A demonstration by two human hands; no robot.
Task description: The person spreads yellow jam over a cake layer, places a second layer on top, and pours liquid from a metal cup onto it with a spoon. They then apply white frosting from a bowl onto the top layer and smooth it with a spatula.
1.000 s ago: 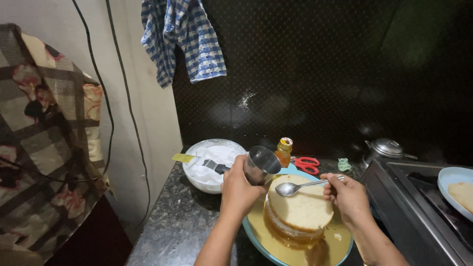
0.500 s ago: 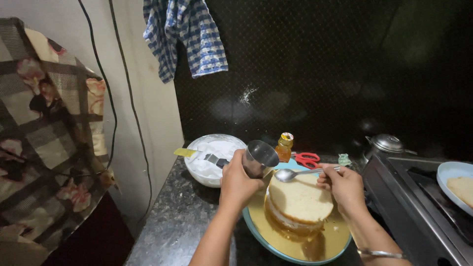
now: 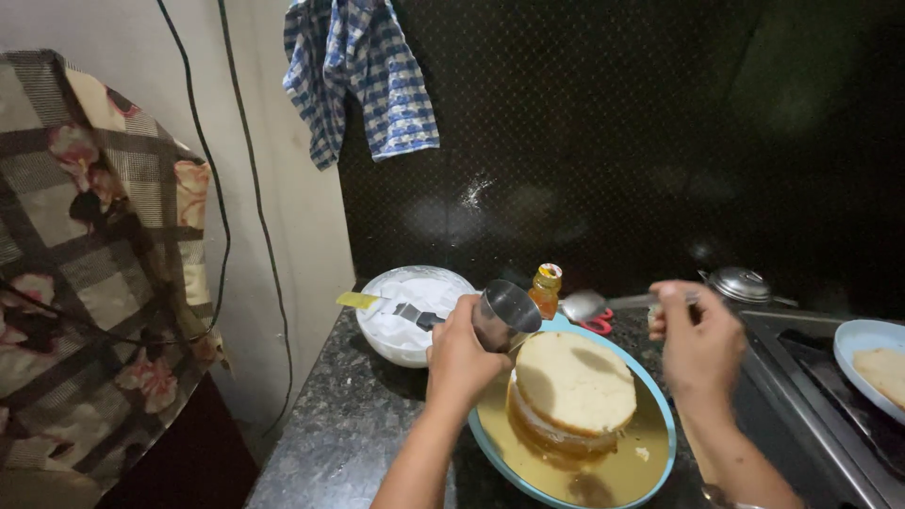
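1. Steel cup (image 3: 504, 314): gripped in the left hand (image 3: 462, 358), tilted beside the cake (image 3: 573, 386).
2. Spoon (image 3: 603, 303): fingers of the right hand (image 3: 699, 341) closed on its handle; now raised clear of the cake.
3. Cake sits on a gold board in a blue plate (image 3: 660, 405) on the worktop (image 3: 349, 424).

2 hands are seen, left hand (image 3: 462, 358) and right hand (image 3: 699, 339); 1 steel cup (image 3: 506, 313), 1 spoon (image 3: 589, 304), 1 cake (image 3: 571, 388), 2 plates (image 3: 660, 415) (image 3: 853, 341), 1 white bowl (image 3: 415, 287), 1 small bottle (image 3: 545, 287), 1 checked cloth (image 3: 363, 75) are counted
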